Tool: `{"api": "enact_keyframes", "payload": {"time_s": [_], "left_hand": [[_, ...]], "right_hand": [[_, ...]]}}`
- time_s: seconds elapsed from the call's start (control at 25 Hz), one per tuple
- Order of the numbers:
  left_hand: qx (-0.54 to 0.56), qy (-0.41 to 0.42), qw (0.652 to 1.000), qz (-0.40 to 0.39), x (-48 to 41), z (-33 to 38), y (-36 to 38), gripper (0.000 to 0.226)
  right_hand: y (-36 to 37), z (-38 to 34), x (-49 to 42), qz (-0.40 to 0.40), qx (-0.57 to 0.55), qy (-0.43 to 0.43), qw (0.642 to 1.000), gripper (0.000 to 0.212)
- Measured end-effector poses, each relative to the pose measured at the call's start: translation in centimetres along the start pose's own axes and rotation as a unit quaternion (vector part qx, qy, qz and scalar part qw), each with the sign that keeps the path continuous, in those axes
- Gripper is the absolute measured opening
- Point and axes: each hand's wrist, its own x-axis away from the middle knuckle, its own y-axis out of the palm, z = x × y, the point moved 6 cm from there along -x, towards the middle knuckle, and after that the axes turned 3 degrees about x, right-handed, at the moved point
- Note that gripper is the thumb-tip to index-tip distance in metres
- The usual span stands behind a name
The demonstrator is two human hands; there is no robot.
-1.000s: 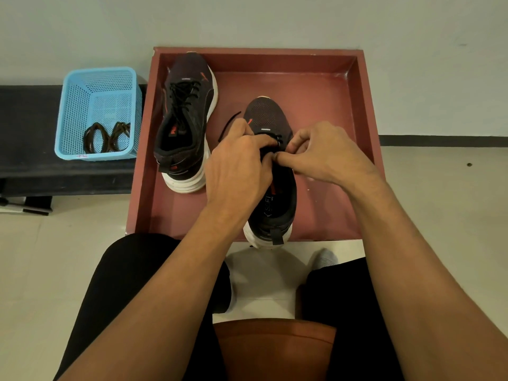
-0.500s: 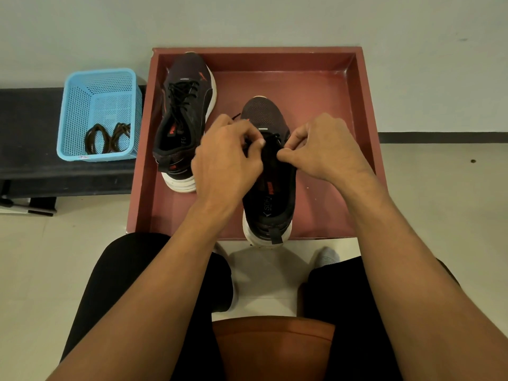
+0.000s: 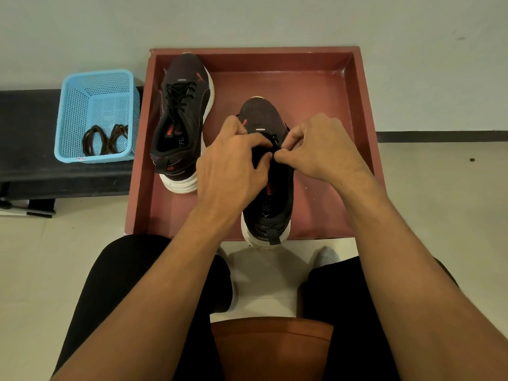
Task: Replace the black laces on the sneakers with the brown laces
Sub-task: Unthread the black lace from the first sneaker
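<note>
Two dark sneakers with white soles stand in a red tray [image 3: 354, 111]. The left sneaker [image 3: 181, 119] keeps its black laces fully threaded. Over the lacing of the near sneaker [image 3: 268, 199], my left hand [image 3: 233, 169] and my right hand [image 3: 321, 149] meet, fingers curled. Each pinches the black lace [image 3: 272, 140] near the lower eyelets; most of that lace is hidden under my fingers. The brown laces [image 3: 105, 140] lie coiled in a blue basket [image 3: 96, 86] to the left.
The basket sits on a low black bench [image 3: 24, 138] against the wall. My knees in black trousers and a brown seat edge [image 3: 272, 347] fill the foreground. Pale floor [image 3: 445, 188] lies to the right of the tray.
My hands have stayed on the near sneaker's lacing, shifting slightly between frames. My fingertips have come back together over the eyelets, and less loose black lace shows by the left hand.
</note>
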Motion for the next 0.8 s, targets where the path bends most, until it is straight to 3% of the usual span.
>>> {"api": "enact_keyframes", "payload": {"time_s": [0.16,0.36,0.64,0.8], "left_hand": [[-0.011,-0.019,1.000,-0.009,0.2,0.0,0.8,0.030],[0.028,-0.059,0.998,0.012,-0.1,-0.3,0.6,0.014],[0.092,-0.174,0.974,0.115,-0.9,-5.0,-2.2,0.011],[0.106,-0.098,0.986,0.082,-0.7,-2.8,-1.4,0.027]], "right_hand": [[0.2,-0.1,0.0,-0.004,-0.003,-0.006,1.000,0.013],[0.0,0.0,0.1,-0.006,-0.004,0.000,1.000,0.012],[0.0,0.1,0.0,-0.018,-0.017,0.005,1.000,0.011],[0.1,0.3,0.0,-0.015,-0.015,0.006,1.000,0.009]]}}
